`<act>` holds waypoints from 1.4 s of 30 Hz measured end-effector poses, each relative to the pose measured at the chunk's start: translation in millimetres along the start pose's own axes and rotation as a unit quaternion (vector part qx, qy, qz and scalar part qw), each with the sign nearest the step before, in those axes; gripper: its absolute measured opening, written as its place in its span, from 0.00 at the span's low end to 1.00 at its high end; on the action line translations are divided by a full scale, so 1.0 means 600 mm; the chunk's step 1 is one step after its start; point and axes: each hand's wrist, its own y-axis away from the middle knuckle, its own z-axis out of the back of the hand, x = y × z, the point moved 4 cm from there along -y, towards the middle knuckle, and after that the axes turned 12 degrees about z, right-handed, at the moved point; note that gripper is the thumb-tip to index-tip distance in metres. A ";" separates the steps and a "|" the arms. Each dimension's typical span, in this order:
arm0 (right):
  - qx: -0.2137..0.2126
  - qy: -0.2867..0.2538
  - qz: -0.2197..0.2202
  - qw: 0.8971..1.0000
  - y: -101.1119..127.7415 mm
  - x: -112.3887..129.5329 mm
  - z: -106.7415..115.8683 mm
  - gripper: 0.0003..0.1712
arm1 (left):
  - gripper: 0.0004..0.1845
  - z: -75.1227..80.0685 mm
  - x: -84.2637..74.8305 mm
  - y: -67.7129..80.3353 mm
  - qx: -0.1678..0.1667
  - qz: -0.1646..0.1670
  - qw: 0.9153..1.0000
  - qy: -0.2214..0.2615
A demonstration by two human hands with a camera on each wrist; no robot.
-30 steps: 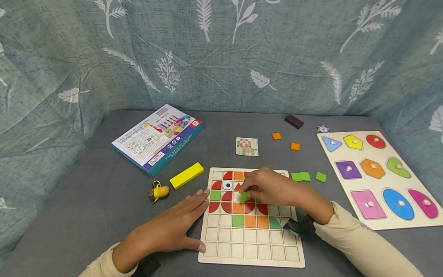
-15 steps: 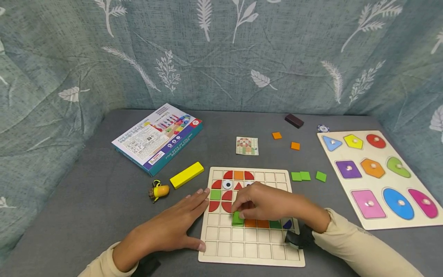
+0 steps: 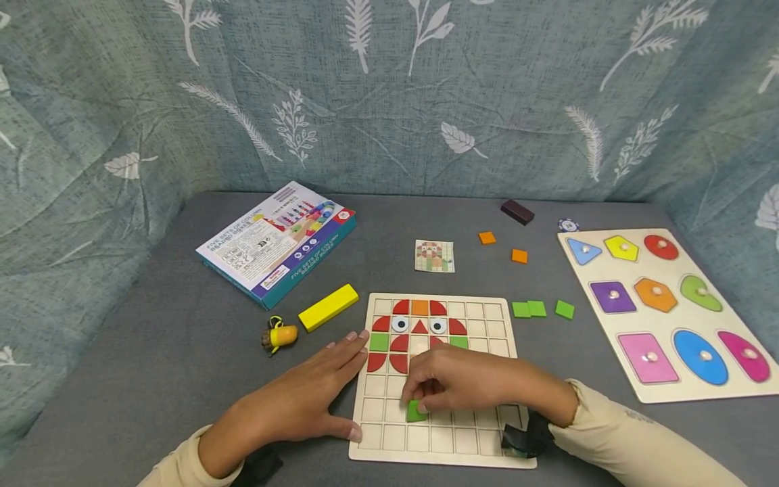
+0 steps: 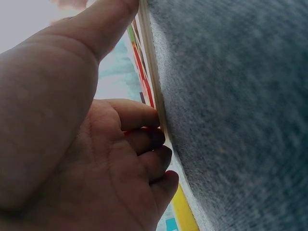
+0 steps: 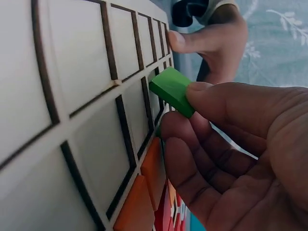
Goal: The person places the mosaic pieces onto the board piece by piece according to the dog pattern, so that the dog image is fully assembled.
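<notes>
My right hand (image 3: 468,380) pinches a green square tile (image 3: 416,411) between thumb and fingers, close over a cell in the lower left part of the wooden grid board (image 3: 453,452). In the right wrist view the tile (image 5: 171,89) is tilted against the grid, its outer edge toward the cells. Red quarter-circle tiles (image 3: 399,343), two round eye tiles (image 3: 399,325) and a red triangle (image 3: 418,328) form a pattern on the upper board. The right hand hides some tiles in the middle. My left hand (image 3: 304,399) rests along the board's left edge, fingers extended, thumb at the lower corner.
A small pattern card (image 3: 435,256) lies behind the board. Loose green tiles (image 3: 564,310) and orange tiles (image 3: 519,256) are to the right. A knobbed shape puzzle (image 3: 663,331), dark block (image 3: 517,212), yellow block (image 3: 328,308), acorn-like toy (image 3: 281,336) and boxed game (image 3: 276,243) surround it.
My right hand has moved down the board toward me with the green tile, from the patterned rows to a cell below them. The left hand has stayed put.
</notes>
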 end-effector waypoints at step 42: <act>-0.043 0.041 -0.051 0.997 0.034 -0.002 0.024 0.09 | 0.58 -0.001 0.000 0.002 0.003 -0.006 1.000 -0.002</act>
